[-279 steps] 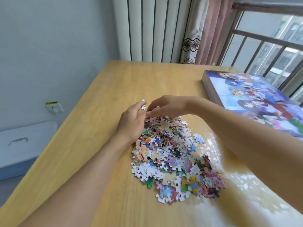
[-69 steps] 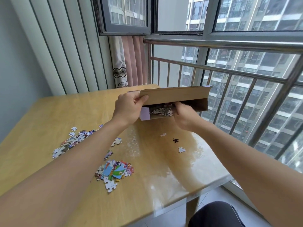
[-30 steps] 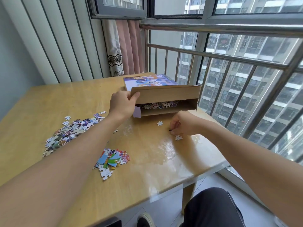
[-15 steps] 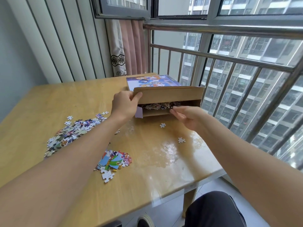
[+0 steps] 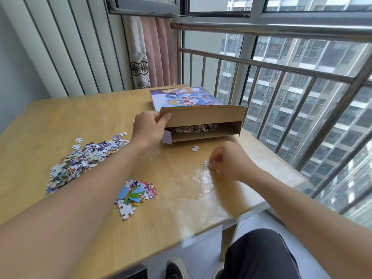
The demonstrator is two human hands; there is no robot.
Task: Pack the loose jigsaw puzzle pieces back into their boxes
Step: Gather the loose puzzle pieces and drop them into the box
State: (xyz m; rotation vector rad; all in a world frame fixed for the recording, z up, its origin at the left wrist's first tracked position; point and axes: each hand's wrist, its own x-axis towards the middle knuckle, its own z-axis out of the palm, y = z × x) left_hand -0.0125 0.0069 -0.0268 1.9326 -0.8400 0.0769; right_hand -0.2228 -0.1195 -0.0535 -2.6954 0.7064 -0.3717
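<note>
1. Left hand grips the raised flap of the puzzle box at the table's far side.
2. Right hand pinches a white piece on the table.
3. Loose pile lies left.

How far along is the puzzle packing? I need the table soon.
Some pieces already lie inside the brown cardboard puzzle box, whose flap the left hand holds open. The right hand pinches one white puzzle piece. Left: a stray white piece, the big loose pile and a small colourful cluster.
</note>
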